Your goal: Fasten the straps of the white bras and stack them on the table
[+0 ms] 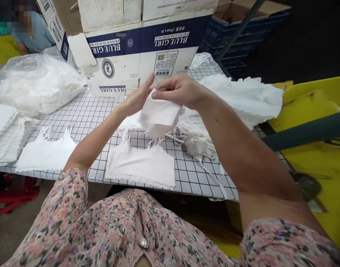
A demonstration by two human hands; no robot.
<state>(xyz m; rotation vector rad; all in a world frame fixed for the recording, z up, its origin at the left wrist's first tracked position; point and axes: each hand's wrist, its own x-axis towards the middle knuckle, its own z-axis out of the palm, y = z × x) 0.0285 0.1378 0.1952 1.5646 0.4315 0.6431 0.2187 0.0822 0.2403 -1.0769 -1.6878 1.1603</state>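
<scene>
Both hands hold one white garment (159,115) in the air above the checked table (86,115). My left hand (138,97) supports its left side with the thumb up. My right hand (178,90) pinches its top edge from the right. Straps dangle from the raised piece. Directly below lies a flat white strappy top (142,165) near the table's front edge. A second flat white top (46,154) rests further left.
A loose heap of white garments (242,96) lies at the right. A clear bag of white pieces (33,83) sits at the left, stacked white pieces (4,129) beside it. Blue Girl cartons (139,44) stand behind. Another person (30,31) sits far left. A yellow surface (320,155) lies right.
</scene>
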